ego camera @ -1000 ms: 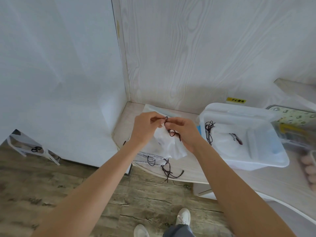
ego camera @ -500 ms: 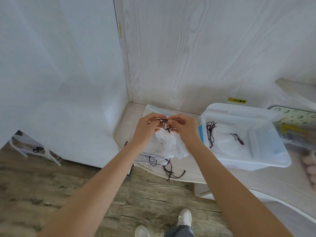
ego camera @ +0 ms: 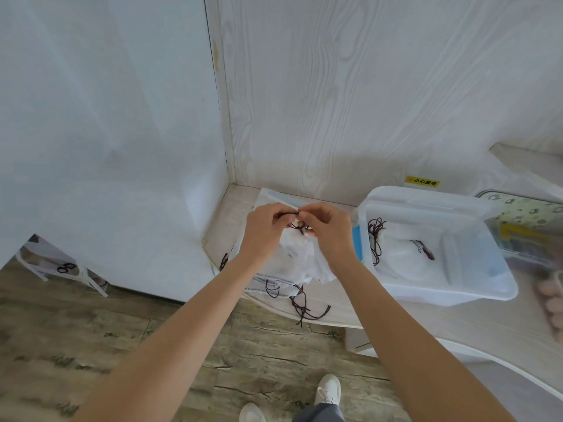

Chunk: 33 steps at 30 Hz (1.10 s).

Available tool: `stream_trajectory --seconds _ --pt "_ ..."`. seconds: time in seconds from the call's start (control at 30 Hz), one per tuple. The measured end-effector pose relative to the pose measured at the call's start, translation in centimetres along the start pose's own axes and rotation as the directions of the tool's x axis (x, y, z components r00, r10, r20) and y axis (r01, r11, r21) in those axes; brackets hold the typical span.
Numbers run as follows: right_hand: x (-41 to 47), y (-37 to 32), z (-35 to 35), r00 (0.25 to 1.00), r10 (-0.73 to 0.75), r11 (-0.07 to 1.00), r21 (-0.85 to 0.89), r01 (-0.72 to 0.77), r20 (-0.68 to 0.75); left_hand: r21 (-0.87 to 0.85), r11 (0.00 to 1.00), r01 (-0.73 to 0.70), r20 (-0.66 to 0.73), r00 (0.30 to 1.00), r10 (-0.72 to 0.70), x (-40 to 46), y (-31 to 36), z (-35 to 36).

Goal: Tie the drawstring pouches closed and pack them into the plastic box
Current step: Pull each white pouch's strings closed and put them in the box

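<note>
The left hand (ego camera: 264, 231) and right hand (ego camera: 327, 231) are together, each pinching the dark cord (ego camera: 300, 228) at the mouth of a white pouch (ego camera: 300, 258) held above the desk (ego camera: 396, 318). Risk: an uneven pull can slip the half-formed knot, leaving the mouth open. Loose pouches (ego camera: 274, 284) lie beneath; their cords may snag. The plastic box (ego camera: 487, 292), to the right, already holds pouches.
</note>
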State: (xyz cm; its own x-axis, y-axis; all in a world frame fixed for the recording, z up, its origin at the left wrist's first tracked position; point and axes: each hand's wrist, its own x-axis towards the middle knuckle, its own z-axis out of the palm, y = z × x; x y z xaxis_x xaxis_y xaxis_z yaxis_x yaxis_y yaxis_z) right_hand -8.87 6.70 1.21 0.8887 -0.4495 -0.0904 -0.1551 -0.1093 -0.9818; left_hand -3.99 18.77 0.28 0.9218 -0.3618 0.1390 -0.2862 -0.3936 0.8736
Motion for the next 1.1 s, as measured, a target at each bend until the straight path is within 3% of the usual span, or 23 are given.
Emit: stream_trajectory --seconds 0.07,0.13,0.2,0.27,0.33,0.47,0.53,0.8,1.1 --pt "0.0 0.0 0.1 0.998 -0.05 0.994 -0.096 0.048 -0.026 -0.048 0.997 0.066 0.054 0.997 -0.063 0.3 -0.1 -0.1" --pt "-0.2 0.5 0.4 0.977 -0.183 0.937 -0.322 0.139 -0.11 -0.13 0.982 0.139 0.082 0.988 -0.129 0.6 0.0 -0.1" --pt "-0.6 1.0 0.5 0.902 -0.382 0.818 -0.528 0.228 -0.201 -0.227 0.953 0.2 0.087 0.979 -0.184 0.8 0.1 -0.1" --pt "-1.0 1.4 0.8 0.801 -0.565 0.694 -0.638 0.333 -0.196 -0.308 0.915 0.261 0.11 0.965 -0.238 0.7 0.3 -0.1" --pt "-1.4 1.9 1.1 0.771 -0.62 0.636 -0.667 0.388 -0.143 -0.333 0.891 0.309 0.133 0.951 -0.28 0.8 0.1 -0.2" --pt "-1.6 2.0 1.7 0.918 -0.38 0.797 -0.544 0.261 -0.116 -0.359 0.856 0.373 0.168 0.928 -0.334 0.8 -0.2 -0.2" --pt "-1.5 1.8 1.9 0.956 -0.274 0.851 -0.489 0.191 -0.104 -0.408 0.814 0.412 0.198 0.911 -0.362 0.8 -0.2 -0.2" --pt "-1.3 2.2 2.6 0.97 -0.232 0.855 -0.492 0.167 -0.072 -0.557 0.684 0.471 0.248 0.881 -0.404 0.5 0.0 -0.4" --pt "-1.1 1.7 2.4 0.972 -0.17 0.92 -0.38 0.097 -0.161 -0.652 0.519 0.552 0.31 0.82 -0.482 0.4 0.1 -0.7"
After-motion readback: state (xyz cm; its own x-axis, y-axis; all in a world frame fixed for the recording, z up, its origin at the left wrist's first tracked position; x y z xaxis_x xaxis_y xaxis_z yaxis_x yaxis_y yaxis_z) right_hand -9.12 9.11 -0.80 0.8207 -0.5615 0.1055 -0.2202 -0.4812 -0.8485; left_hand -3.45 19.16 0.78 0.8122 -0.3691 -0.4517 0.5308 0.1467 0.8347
